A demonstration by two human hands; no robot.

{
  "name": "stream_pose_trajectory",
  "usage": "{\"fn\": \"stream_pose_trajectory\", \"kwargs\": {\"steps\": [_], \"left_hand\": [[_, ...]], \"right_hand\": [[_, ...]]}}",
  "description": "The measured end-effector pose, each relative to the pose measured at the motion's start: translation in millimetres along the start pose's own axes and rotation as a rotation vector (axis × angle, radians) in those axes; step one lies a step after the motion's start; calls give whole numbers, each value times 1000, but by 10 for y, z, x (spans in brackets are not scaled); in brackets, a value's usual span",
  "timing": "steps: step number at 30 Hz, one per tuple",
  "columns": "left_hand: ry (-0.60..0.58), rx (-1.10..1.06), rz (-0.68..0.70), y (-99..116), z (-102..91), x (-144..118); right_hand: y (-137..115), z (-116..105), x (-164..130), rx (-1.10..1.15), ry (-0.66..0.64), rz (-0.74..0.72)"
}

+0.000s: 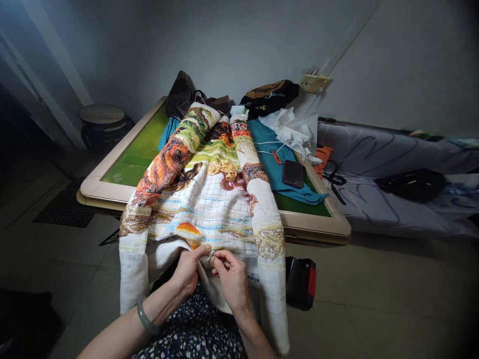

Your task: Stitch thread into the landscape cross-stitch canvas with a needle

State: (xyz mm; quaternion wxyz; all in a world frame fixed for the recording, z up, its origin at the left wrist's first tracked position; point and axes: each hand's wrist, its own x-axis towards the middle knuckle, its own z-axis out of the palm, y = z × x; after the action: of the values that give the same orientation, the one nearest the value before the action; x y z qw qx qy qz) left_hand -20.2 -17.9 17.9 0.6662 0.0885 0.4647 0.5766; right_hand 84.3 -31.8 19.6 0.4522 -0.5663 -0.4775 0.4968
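A large cross-stitch fabric [224, 229] with a printed grid and colourful stitched parts spreads from the table down to my lap. Both of its sides are rolled up, in a left roll [170, 164] and a right roll [267, 234]. My left hand [190, 267] grips the near part of the cloth, its thumb on top beside an orange stitched patch [189, 230]. Just right of it, my right hand [230, 279] pinches thumb and fingers together close to the cloth; what lies between the fingertips is too small to make out. A bundle of pale yellow thread [223, 169] rests on the fabric.
The green-topped table [129, 159] carries a teal cloth [267, 149], a phone [293, 173], small orange thread scissors [277, 157], crumpled white plastic [290, 124] and dark bags [271, 97]. A black-and-red case [300, 283] is right of the fabric. A stool [103, 122] stands at left.
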Motion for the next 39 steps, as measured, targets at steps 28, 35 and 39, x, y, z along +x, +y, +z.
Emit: {"fn": "stream_pose_trajectory", "kwargs": {"steps": [28, 35, 39], "left_hand": [[-43, -17, 29, -6, 8, -46], [-41, -28, -27, 30, 19, -78], [-61, -68, -5, 13, -28, -59]], "right_hand": [[152, 36, 33, 60, 50, 14], [33, 6, 87, 97, 78, 9], [-120, -97, 121, -206, 100, -237]]}}
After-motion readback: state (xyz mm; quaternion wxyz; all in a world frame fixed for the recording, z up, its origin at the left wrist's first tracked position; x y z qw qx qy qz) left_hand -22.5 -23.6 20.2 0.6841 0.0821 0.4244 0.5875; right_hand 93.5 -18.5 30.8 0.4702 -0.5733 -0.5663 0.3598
